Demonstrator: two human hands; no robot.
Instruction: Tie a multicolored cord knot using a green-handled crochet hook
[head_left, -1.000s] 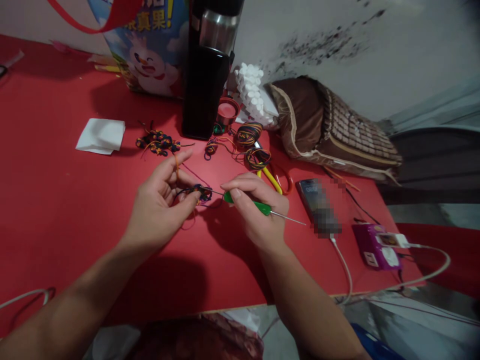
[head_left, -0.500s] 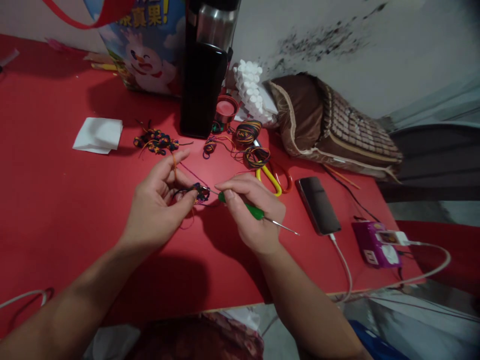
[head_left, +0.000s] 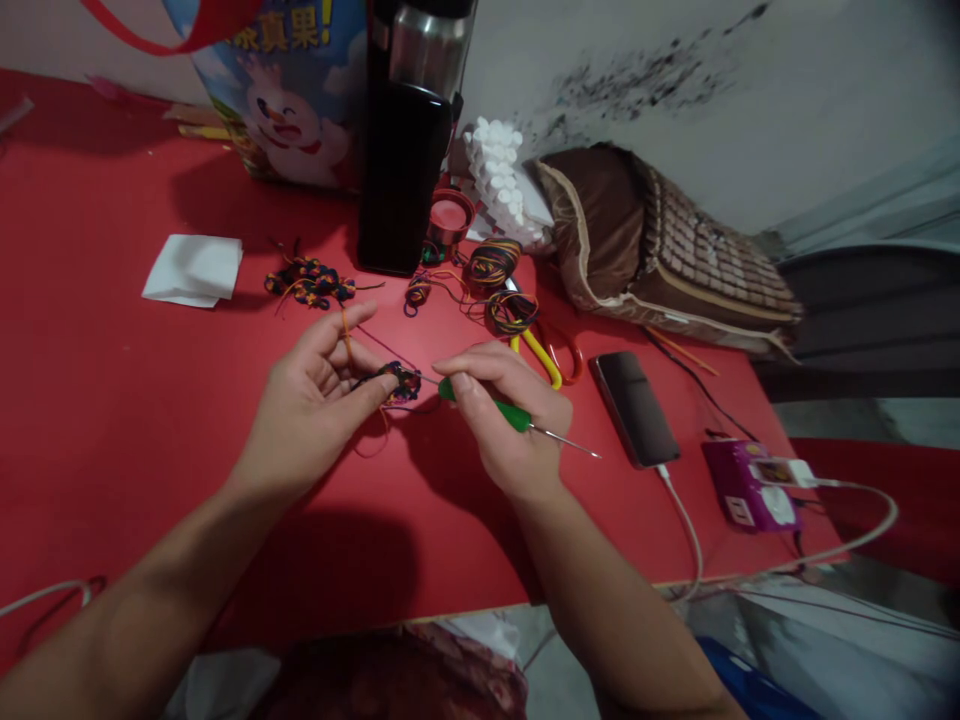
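Between the thumb and fingers of my left hand (head_left: 315, 390) is a small dark multicoloured crochet piece (head_left: 405, 382). Yarn runs over the raised index finger of that hand. My right hand (head_left: 510, 415) grips a crochet hook (head_left: 513, 414) by its green handle; one metal end reaches the crochet piece, the other sticks out past the hand. Whether the tip is inside a loop is too small to tell. Behind the hands lie a ball of variegated yarn (head_left: 493, 262), a loose yarn tangle (head_left: 511, 312) and another crocheted piece (head_left: 309, 282).
Yellow-handled scissors (head_left: 541, 358) lie beside the yarn. A phone (head_left: 636, 408) on a white cable and a purple box (head_left: 750, 485) are to the right. A black phone (head_left: 405, 180) leans on a steel bottle (head_left: 427, 48). Folded white paper (head_left: 193, 270) lies left, a brown cushion (head_left: 675, 250) at back right.
My right hand has shifted very slightly right with the crochet hook, drawing it a little away from the piece. My left hand keeps its hold; the whole view has moved slightly.
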